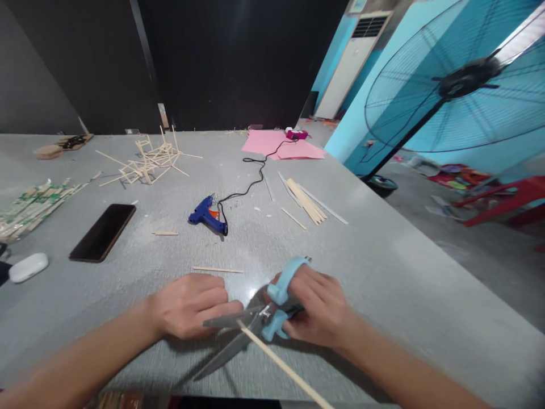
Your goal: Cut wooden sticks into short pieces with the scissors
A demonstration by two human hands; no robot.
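Observation:
My right hand (317, 307) grips scissors (276, 284) by their light-blue handles. The blades are spread and point left. A thin wooden stick (283, 363) runs from between the blades down past the lower edge of view. My left hand (193, 307) is closed at the stick's upper end, with its fingertips right by the upper blade; the exact pinch is hidden. Just beyond my left hand lies a short wooden stick (218, 270). Further off, a blue glue gun (208, 216) with an orange trigger rests on its side.
A grey table (383, 272) carries a stick framework (151, 162), a phone (103, 233), a white earbud case (29, 267), wrapped sticks (40, 204), loose sticks (306, 201) and pink paper (272, 142). The glue gun's black cord (251, 184) trails back. Right of the table stands a fan (464, 79).

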